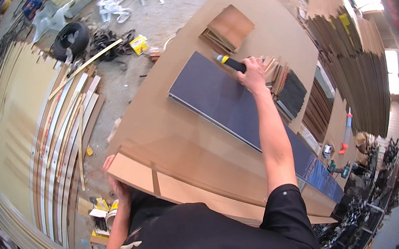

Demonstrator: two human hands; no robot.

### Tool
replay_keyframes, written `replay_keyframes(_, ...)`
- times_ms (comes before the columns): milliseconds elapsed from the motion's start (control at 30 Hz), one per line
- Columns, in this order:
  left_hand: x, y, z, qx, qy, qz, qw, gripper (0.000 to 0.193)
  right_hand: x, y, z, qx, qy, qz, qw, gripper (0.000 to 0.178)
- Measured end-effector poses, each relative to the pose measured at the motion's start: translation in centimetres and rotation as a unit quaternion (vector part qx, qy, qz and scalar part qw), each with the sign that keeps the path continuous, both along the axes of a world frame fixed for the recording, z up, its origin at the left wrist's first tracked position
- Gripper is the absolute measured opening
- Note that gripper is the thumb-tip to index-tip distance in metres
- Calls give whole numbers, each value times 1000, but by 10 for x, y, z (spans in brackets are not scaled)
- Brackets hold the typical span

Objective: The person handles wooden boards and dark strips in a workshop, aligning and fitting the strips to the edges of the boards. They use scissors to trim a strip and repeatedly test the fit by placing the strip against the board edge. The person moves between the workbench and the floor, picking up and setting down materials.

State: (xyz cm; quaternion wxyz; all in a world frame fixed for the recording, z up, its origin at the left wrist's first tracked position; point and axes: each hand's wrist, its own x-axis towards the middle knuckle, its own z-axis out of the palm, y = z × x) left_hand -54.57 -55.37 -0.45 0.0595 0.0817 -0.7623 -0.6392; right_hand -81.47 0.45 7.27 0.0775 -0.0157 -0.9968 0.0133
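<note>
My right hand reaches across the bench, its fingers closed round one end of a black cylindrical tool with a yellow band. What kind of tool it is I cannot make out. Beneath that arm lies a long dark blue-grey panel, set at a slant on the brown board top. At the near edge, my left hand wraps round the end of a long wood-coloured board, which runs along the front of my body. Part of its fingers is hidden under the board.
Stacked brown pieces and a row of dark strips sit on the far side of the bench. A cordless drill and a caulking gun lie at the right. Metal strips, a tyre and foam scraps cover the floor leftward.
</note>
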Motion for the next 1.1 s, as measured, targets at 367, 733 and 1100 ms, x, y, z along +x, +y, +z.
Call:
replay_keyframes(367, -18, -14, 19, 32, -40, 91, 995, 72, 140, -117, 14, -369, -113, -32, 922, 29)
replay_keyframes(733, -12, -24, 3, 67, -53, 116, 990, 69, 1, -43, -5, -157, 83, -6, 984, 16)
replay_keyframes(1100, 14, -40, -6, 38, -98, 159, 982, 67, -28, -52, -20, -141, -106, 68, 982, 28)
